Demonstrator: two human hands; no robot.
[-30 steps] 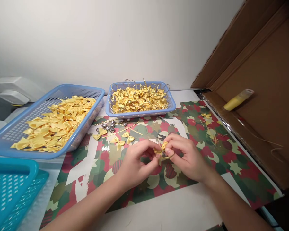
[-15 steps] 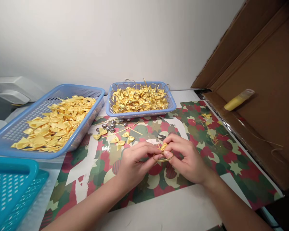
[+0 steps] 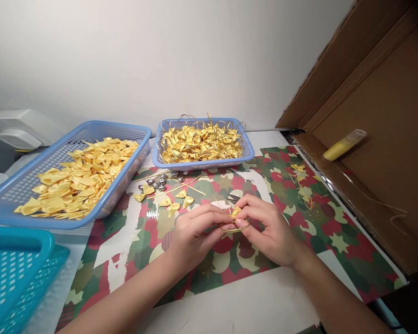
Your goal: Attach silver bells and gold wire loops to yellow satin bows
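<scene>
Over the patterned sheet, my left hand (image 3: 197,234) and my right hand (image 3: 270,229) meet with fingertips pinched together. Between them is a yellow ribbon bow (image 3: 236,212), mostly covered by my fingers. A loop of gold cord (image 3: 234,230) hangs below it, curving toward me. My right finger and thumb grip the bow, while my left fingertips pinch the cord close to it. Just behind my right fingers lies a dark metal tool tip (image 3: 232,198), its rest hidden. Farther left on the sheet are loose yellow bows (image 3: 186,198), several silver bells (image 3: 162,182) and straight gold cords (image 3: 174,188).
A blue basket (image 3: 125,204) of yellow bows stands at left. Another blue basket (image 3: 204,165) at the back holds bows with gold cord loops. A teal basket (image 3: 48,246) sits front left. Cardboard (image 3: 365,106) walls the right side, with a yellowish tube (image 3: 344,145) against it.
Both hands keep their pinch on the bow and cord, with only slight finger movement. The whole view has shifted very slightly.
</scene>
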